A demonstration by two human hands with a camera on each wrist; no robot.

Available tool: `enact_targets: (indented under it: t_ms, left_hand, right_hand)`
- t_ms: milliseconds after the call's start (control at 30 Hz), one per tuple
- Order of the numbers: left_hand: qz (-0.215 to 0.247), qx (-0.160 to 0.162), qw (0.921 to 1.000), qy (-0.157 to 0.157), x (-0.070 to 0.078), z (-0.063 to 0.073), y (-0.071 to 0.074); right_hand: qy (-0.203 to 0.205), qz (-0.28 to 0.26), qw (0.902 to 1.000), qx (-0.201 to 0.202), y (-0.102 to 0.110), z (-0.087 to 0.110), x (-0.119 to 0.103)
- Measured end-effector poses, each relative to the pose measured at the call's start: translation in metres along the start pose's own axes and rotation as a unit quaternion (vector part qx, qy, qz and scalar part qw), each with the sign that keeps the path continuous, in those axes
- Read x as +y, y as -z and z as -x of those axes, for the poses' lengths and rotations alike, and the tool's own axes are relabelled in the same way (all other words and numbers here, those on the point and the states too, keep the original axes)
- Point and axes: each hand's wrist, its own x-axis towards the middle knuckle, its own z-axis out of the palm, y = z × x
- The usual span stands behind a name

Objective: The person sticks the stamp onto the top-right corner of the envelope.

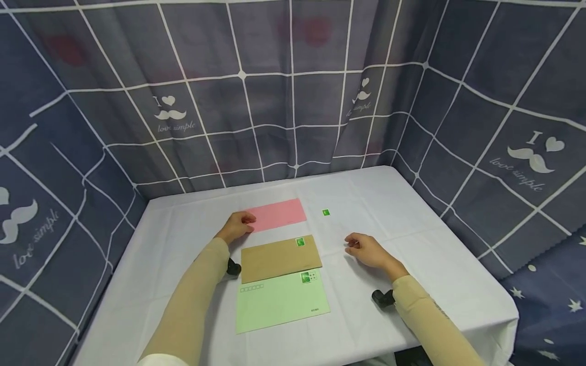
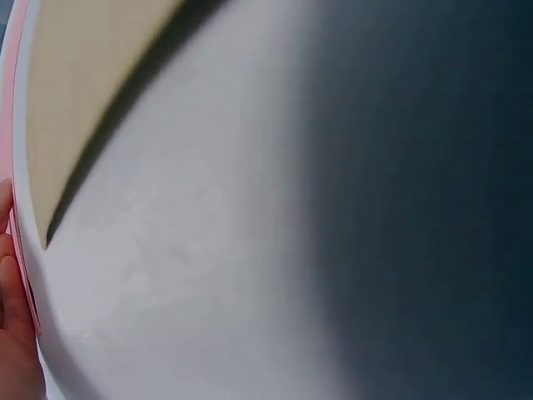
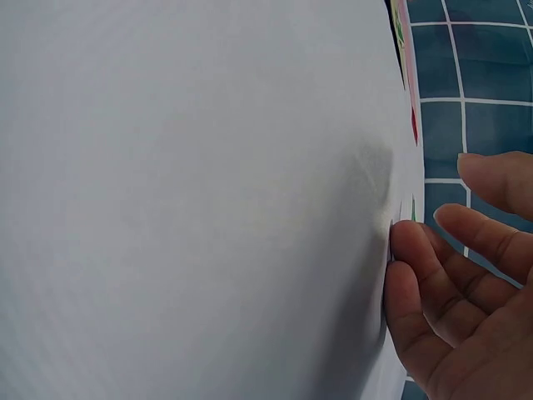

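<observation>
In the head view, my left hand (image 1: 237,226) rests at the left end of a pink envelope (image 1: 279,214), its fingertips touching that end. At the left margin of the left wrist view, only part of this hand (image 2: 15,325) shows, beside the pink edge. A small green stamp (image 1: 326,212) lies on the white cloth to the right of the pink envelope. Nearer me than the stamp, my right hand (image 1: 368,249) hovers low with loosely bent fingers and nothing in them. The right wrist view shows its fingers (image 3: 450,292) apart from the thumb.
Nearer me lie a brown envelope (image 1: 276,259) and a light green envelope (image 1: 284,302), each with a green stamp at its upper right. The brown one overlaps the green one's upper edge. Checked curtains (image 1: 274,101) stand behind and beside the white-covered table (image 1: 366,193).
</observation>
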Motion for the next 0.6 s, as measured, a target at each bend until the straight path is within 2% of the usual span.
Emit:
enact_targets:
  t_ms: [233,600]
  left_hand:
    - [0.004,-0.008,0.9999,-0.012,-0.0003,0.0027,-0.0025]
    - [-0.001,-0.009,0.9999,-0.004,0.0028,0.0082,-0.0030]
  right_hand:
    - [-0.006,-0.006,1.0000,-0.005,-0.0016,-0.0008,0.0007]
    - [-0.020,-0.020,0.9995,-0.012,0.0025,-0.0067,0.0036]
